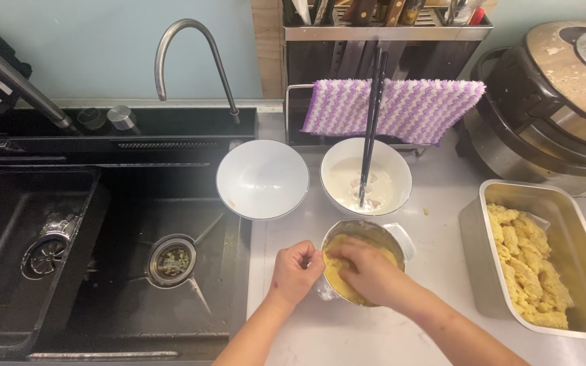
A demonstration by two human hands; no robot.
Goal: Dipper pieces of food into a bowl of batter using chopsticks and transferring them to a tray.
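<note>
Metal bowl [361, 234] of yellow crumb coating, standing on the grey table [347, 332] just right of the black sink [103, 271] and directly in front of the two white bowls. The left hand [295, 271] rests against the bowl's left rim, its fingers [306, 252] curled closed around the edge. The right hand [369, 270] reaches into the bowl from the right, palm down, its fingers [340, 256] bent and pressed into the yellow crumbs [337, 281]; whether they enclose a piece beneath them cannot be told, since the hand covers the contents.

Behind the metal bowl, the left white bowl [262, 179] overhangs the sink edge and appears nearly clean. The right white bowl [366, 176] holds pale liquid with a few pieces in it, and a pair of black chopsticks [373, 122] stands in it, leaning back toward the purple-and-white cloth [401, 108] draped over a rack. At the right, a rectangular metal tray [483, 271] carries a row of yellow-coated pieces [527, 268], well apart from both hands. A curved tap [191, 54] rises behind the sink, and a round electric cooker [551, 102] occupies the far right corner.
</note>
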